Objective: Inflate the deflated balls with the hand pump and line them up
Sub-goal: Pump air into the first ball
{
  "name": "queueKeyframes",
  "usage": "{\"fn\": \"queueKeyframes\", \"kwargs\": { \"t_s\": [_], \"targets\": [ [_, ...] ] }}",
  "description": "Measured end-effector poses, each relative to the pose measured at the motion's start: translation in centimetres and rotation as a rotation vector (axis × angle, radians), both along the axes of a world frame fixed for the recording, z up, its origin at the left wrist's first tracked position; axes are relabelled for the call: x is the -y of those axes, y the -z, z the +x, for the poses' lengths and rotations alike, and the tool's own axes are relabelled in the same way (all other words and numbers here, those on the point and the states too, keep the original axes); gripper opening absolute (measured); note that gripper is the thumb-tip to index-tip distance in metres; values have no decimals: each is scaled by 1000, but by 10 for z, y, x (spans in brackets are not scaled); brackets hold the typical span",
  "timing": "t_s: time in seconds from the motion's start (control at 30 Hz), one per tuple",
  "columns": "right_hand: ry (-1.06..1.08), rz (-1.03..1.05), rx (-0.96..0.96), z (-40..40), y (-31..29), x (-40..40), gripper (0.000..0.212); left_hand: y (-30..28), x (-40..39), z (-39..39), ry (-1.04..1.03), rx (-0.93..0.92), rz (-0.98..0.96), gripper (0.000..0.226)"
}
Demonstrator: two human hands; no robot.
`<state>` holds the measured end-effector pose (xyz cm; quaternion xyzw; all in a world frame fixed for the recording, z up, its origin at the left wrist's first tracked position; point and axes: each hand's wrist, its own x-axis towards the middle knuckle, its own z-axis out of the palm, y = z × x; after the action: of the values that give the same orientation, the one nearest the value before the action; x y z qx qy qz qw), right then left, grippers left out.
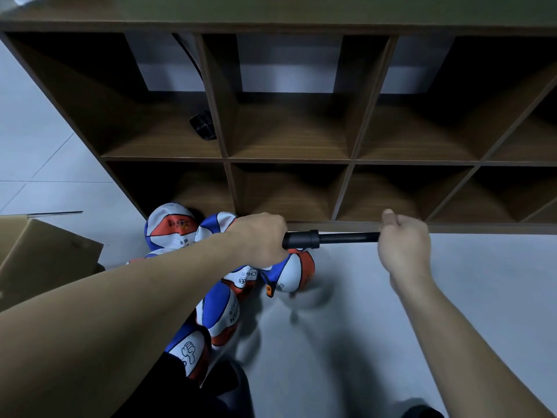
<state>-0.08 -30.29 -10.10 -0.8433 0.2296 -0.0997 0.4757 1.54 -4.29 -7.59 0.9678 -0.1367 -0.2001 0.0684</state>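
While we hold the hand pump level above the floor, the head view shows our left hand wrapped around its thick barrel and our right hand closed around the handle end, with the thin rod drawn out between them. The 2 hands sit well apart, the left at about 9 o'clock of the pump and the right at 3 o'clock.

Below the left hand, toward 6 o'clock, lies the ball we judge to be the one being filled, blue, white and orange, and partly rounded. An orange fitting hangs just beside it at 7 o'clock; we cannot tell whether the needle is seated in the valve. More deflated balls are heaped from 10 o'clock, near the shelf unit, down to 7 o'clock by our leg. A cardboard box sits at 9 o'clock of the heap.

To pump well, we think the left hand should keep the barrel steady so the hose does not tug the needle sideways. The right hand should push straight along the rod, in full strokes, without bending it. We should check the ball for firmness before setting it in line.
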Motion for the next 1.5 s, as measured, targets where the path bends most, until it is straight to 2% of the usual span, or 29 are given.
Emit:
{"fn": "queueKeyframes", "kwargs": {
  "t_s": [0.4, 0.53, 0.67, 0.87, 1.03, 1.3, 1.5],
  "targets": [
    [-151, -36, 29, -34, 2, -77, 49, -3, 12, -10, 50, 74, 51, 15],
    [-220, -29, 35, -36, 0, -82, 45, -3, 9, -9, 53, 61, 25, 13],
    [-246, 21, -48, -25, 4, -65, 50, 1, 10, -11, 50, 43, -4, 17],
    [-106, 40, -48, -8, 4, -4, 54, 2, -7, -5, 20, -20, -4, 30],
    [23, -13, 33, -16, 9, -24, 52, 7, 7, -14, -5, 52, 41, 31],
    [-144, -80, 69, -30, 5, -71, 49, 10, 16, -20, -55, 112, 29, 26],
    [-220, -8, 43, -33, 7, -76, 47, 9, 16, -19, 26, 91, 2, 28]
  ]
}}
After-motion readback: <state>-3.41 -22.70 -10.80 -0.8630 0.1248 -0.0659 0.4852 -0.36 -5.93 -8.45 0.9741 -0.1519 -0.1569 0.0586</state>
